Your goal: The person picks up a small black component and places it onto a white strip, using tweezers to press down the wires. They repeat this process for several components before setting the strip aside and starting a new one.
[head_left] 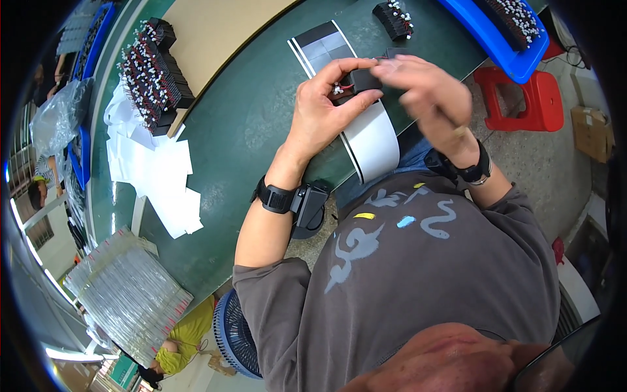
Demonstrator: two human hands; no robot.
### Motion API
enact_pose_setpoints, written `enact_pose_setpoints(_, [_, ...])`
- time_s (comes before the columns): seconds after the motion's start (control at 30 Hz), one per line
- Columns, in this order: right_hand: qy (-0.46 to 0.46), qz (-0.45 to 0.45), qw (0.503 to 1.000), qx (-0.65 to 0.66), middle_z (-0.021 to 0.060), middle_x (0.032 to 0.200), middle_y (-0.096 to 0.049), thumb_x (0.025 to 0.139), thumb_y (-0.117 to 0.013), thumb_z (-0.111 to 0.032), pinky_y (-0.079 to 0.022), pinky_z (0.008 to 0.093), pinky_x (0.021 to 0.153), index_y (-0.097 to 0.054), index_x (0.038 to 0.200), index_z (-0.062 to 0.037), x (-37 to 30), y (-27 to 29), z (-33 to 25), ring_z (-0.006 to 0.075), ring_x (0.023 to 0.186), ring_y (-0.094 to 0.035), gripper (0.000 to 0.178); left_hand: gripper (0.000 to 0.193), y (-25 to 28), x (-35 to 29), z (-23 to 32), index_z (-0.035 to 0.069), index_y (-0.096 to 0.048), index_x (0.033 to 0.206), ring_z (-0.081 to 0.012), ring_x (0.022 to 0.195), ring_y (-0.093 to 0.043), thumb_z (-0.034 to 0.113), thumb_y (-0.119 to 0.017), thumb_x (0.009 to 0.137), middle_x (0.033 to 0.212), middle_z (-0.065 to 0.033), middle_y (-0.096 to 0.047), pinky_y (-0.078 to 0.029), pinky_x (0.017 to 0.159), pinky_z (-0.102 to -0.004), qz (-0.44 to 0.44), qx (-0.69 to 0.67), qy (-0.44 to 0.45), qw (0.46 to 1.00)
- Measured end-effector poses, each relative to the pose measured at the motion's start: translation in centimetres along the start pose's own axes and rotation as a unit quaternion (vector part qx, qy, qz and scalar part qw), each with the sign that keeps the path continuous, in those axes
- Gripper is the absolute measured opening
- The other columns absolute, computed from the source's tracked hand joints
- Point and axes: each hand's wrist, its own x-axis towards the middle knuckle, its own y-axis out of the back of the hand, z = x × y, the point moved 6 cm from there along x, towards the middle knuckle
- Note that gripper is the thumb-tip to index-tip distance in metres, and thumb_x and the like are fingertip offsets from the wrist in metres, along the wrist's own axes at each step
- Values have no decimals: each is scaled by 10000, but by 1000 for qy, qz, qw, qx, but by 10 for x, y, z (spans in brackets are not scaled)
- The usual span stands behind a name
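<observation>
My left hand point(320, 108) is closed around a small black block point(364, 81), thumb below and forefinger above. A red wire and a white connector come out of the block beside my fingers. My right hand point(434, 95) is just to the right of the block, its fingers pointing toward it and smeared by motion. Whether it pinches anything I cannot tell. Beneath my hands lies a strip of white backing sheet point(372, 140) with dark square pads point(324, 47) at its far end. The near end curls over the table edge. Another dark block point(396, 51) shows partly behind my fingers.
More wired black blocks point(396, 21) stand at the far side of the green table point(225, 130), with a large group point(157, 75) at left. Loose white paper point(153, 166) lies there too. A blue tray point(522, 68) overhangs a red stool point(545, 101). Another person point(186, 333) is at lower left.
</observation>
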Motion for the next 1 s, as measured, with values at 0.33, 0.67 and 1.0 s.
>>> enact_pose_setpoints(0.33, [69, -108, 976, -178, 146, 1146, -726, 862, -755, -9, -519, 442, 1029, -683, 1088, -24, 2, -19, 0, 307, 1108, -699, 238, 369, 1, 1, -9, 56, -675, 1189, -71, 778, -606, 93, -797, 843, 986, -35, -715, -539, 712, -237, 18, 7, -10, 1000])
enact_pose_setpoints(0.67, [115, -74, 957, -256, 148, 1135, -714, 838, -786, -7, -515, 373, 999, -653, 988, -20, 11, 24, -4, 278, 1093, -683, 200, 334, 2, 3, -6, 12, -639, 1206, -66, 953, -635, 26, -760, 894, 1117, -54, -707, -536, 791, -207, 34, -175, 6, 984])
enact_pose_setpoints(1.0, [26, -109, 985, -133, 137, 1182, -713, 859, -756, 14, -512, 363, 1002, -654, 1013, -19, 6, -5, 6, 274, 1133, -675, 187, 402, -4, 1, -5, 6, -629, 1262, -71, 982, -630, 43, -777, 891, 1119, -50, -687, -545, 815, -213, 15, -107, 6, 994])
